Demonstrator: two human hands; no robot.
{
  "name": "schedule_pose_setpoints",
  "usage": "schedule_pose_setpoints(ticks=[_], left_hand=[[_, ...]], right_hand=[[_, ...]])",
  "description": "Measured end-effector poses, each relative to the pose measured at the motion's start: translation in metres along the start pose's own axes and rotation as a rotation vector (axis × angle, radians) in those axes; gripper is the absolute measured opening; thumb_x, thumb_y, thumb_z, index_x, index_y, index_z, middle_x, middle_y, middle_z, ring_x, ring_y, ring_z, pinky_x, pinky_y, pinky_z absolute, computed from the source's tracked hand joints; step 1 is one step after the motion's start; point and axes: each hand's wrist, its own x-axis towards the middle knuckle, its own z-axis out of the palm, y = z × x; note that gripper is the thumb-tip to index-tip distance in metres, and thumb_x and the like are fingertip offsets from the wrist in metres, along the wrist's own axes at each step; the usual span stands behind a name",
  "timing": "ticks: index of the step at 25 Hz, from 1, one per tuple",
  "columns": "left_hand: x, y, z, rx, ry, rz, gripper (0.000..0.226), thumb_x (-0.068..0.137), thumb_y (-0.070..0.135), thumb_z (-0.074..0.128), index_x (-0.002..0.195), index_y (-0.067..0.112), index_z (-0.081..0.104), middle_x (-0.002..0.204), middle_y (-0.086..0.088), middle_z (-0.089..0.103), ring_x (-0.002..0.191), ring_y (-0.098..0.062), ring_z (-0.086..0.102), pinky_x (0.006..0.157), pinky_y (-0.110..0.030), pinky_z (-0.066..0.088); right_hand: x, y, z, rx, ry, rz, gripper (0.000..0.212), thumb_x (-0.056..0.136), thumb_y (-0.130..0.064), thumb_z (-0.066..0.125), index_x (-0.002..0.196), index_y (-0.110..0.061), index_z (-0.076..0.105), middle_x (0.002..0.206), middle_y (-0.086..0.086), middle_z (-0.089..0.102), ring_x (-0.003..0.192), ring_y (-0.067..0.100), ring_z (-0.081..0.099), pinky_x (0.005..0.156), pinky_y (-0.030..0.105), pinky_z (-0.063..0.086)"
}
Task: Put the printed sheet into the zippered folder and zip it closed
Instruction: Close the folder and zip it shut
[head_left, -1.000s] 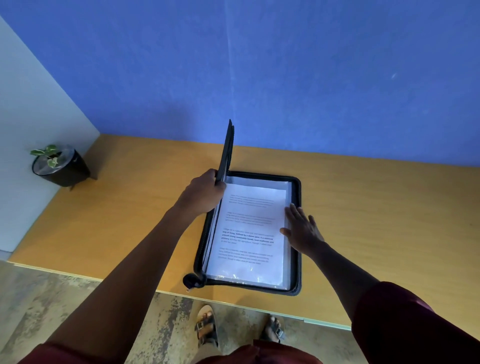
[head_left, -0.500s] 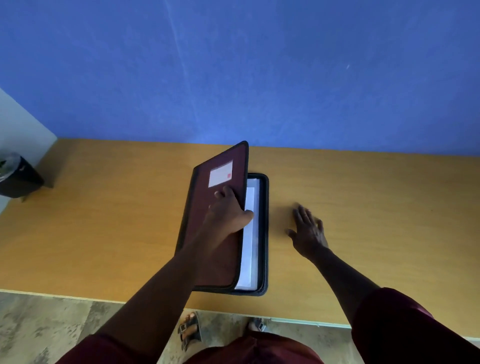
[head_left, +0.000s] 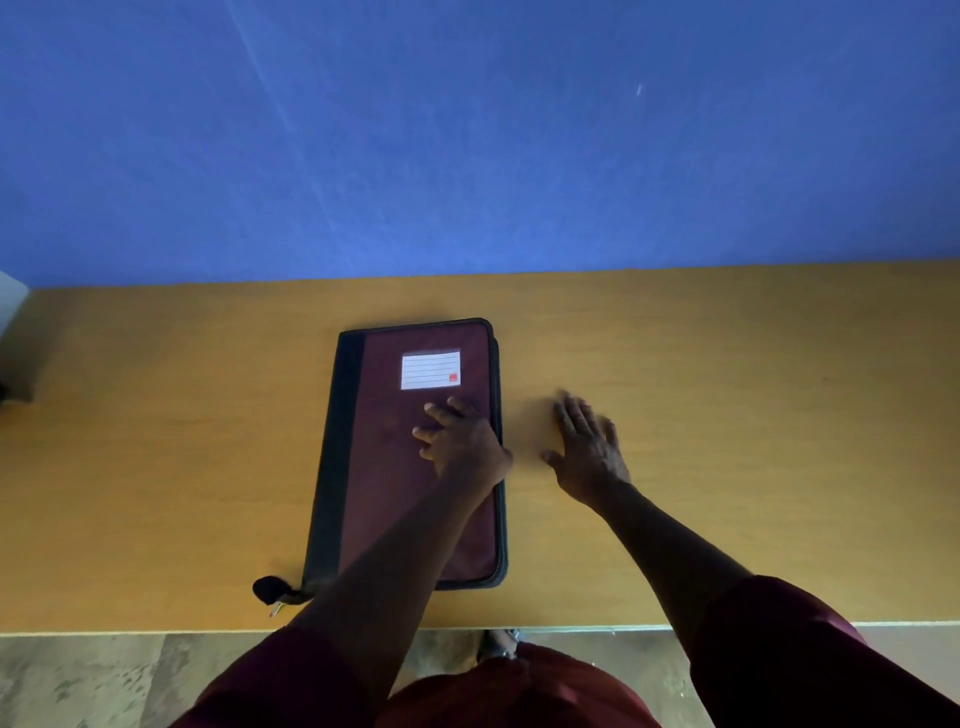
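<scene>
The maroon zippered folder (head_left: 384, 467) lies flat on the wooden table (head_left: 727, 389), its cover folded down over the printed sheet, which is hidden inside. A white label (head_left: 430, 370) sits on the cover. My left hand (head_left: 460, 441) rests palm down on the cover near its right edge, fingers spread. My right hand (head_left: 589, 449) lies flat on the table just right of the folder, not touching it. The black zipper pull (head_left: 272, 592) sticks out at the folder's near left corner.
A blue wall (head_left: 467, 130) rises behind the table. The table's front edge (head_left: 156, 631) runs close to my body, with patterned floor below. A dark object (head_left: 10, 400) shows at the far left edge.
My left hand swung the upright cover down to the right until the folder lay flat over the sheet. My right hand slid off the sheet onto the table.
</scene>
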Motion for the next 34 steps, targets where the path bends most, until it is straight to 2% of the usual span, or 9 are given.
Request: schedule_pose_setpoints(ticks=[7,12,17,21,25,29,34], left_hand=[[0.006,-0.002,0.02,0.04,-0.024,0.014,0.109,0.088,0.049,0.064,0.153,0.001,-0.01,0.158,-0.033,-0.013,0.141,-0.062,0.007,0.113,-0.06,0.031],[0.012,-0.008,0.023,0.063,-0.06,0.058,0.118,0.085,0.058,0.064,0.153,0.003,-0.014,0.157,-0.033,-0.018,0.142,-0.062,0.003,0.114,-0.058,0.03],[0.006,-0.028,0.042,0.063,-0.064,0.159,0.119,0.084,0.065,0.059,0.152,0.011,-0.022,0.156,-0.025,-0.031,0.143,-0.056,-0.016,0.119,-0.056,0.012],[-0.004,-0.077,0.054,0.108,0.056,0.348,0.104,0.088,0.069,0.047,0.154,0.023,-0.019,0.16,-0.011,-0.03,0.148,-0.038,-0.022,0.121,-0.053,0.0],[-0.013,-0.137,0.055,0.193,0.141,0.442,0.091,0.092,0.066,0.038,0.155,0.026,-0.014,0.163,-0.003,-0.023,0.151,-0.028,-0.019,0.122,-0.049,-0.004],[-0.032,-0.194,0.058,0.212,0.203,0.497,0.08,0.096,0.059,0.039,0.158,0.025,0.002,0.166,-0.002,-0.01,0.152,-0.026,-0.012,0.122,-0.045,-0.002],[-0.048,-0.254,0.049,0.208,0.181,0.517,0.073,0.099,0.053,0.037,0.158,0.025,0.004,0.164,0.001,-0.014,0.152,-0.023,-0.012,0.123,-0.044,0.006]], right_hand=[[0.002,-0.001,0.003,-0.018,-0.013,0.03,0.084,0.097,-0.04,0.053,0.157,-0.022,-0.002,0.165,-0.001,-0.011,0.152,0.021,-0.01,0.123,0.051,0.001],[0.003,0.0,0.006,-0.004,-0.009,0.05,0.084,0.096,-0.038,0.055,0.157,-0.022,-0.001,0.166,-0.002,-0.009,0.152,0.022,-0.01,0.122,0.052,0.001],[-0.005,-0.027,0.011,0.133,-0.029,0.141,0.087,0.092,-0.035,0.061,0.157,-0.018,0.007,0.166,0.004,-0.003,0.152,0.028,-0.004,0.122,0.055,0.009],[-0.03,-0.058,0.025,0.192,-0.019,0.122,0.079,0.096,-0.036,0.053,0.157,-0.019,0.006,0.166,0.004,-0.004,0.153,0.028,-0.005,0.123,0.05,0.006],[-0.05,-0.097,0.038,0.194,0.021,0.03,0.076,0.098,-0.039,0.044,0.158,-0.02,0.001,0.165,0.002,-0.008,0.152,0.024,-0.009,0.122,0.044,-0.001],[-0.066,-0.14,0.051,0.144,0.03,-0.049,0.077,0.097,-0.033,0.049,0.158,-0.017,0.005,0.166,0.004,-0.004,0.153,0.023,-0.007,0.122,0.04,-0.003],[-0.096,-0.188,0.073,0.094,0.005,-0.09,0.071,0.097,-0.031,0.049,0.157,-0.014,0.014,0.166,0.007,0.003,0.153,0.027,-0.001,0.123,0.044,0.002]])
